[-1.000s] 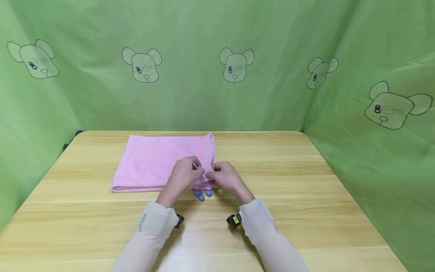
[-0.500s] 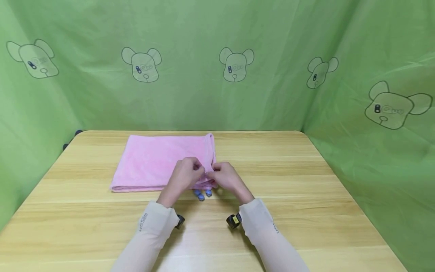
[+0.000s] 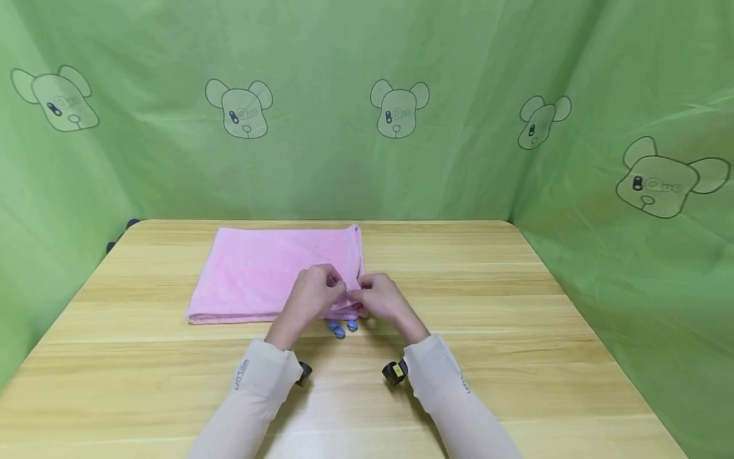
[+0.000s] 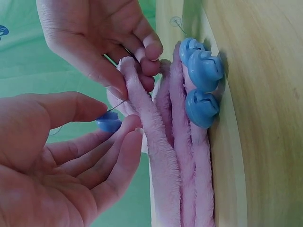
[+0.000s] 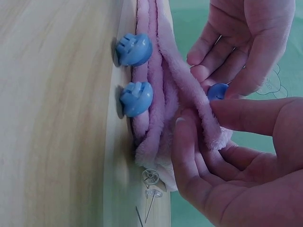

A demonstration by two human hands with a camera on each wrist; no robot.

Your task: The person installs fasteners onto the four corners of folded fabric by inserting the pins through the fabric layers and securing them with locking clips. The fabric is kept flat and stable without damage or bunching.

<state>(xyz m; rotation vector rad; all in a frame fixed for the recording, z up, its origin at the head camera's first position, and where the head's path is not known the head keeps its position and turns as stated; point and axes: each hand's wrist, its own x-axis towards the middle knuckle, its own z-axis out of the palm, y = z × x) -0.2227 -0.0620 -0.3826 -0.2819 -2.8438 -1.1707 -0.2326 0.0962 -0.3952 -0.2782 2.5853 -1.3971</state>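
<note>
A folded pink plush cloth (image 3: 275, 268) lies on the table. At its near right corner, my right hand (image 5: 246, 175) pinches the cloth's raised edge between thumb and fingers. My left hand (image 4: 66, 156) is beside it, pinching a small blue plastic cap (image 4: 109, 122) between thumb and fingertips. A thin metal pin (image 4: 117, 106) shows between this cap and the cloth edge. Several matching blue caps (image 4: 204, 71) with slotted tops rest on the table along the cloth's near edge. In the head view, the fingers mostly hide the held cap.
Clear-headed pins (image 5: 150, 176) lie by the cloth's corner, near the right hand. The wood-grain table (image 3: 487, 357) is enclosed by green curtains (image 3: 321, 172) with bear-head prints at the back and sides.
The left fingers have shifted slightly; the blue cap glimpsed between them a second ago is now hidden in the head view. The right hand and cloth stay almost still.
</note>
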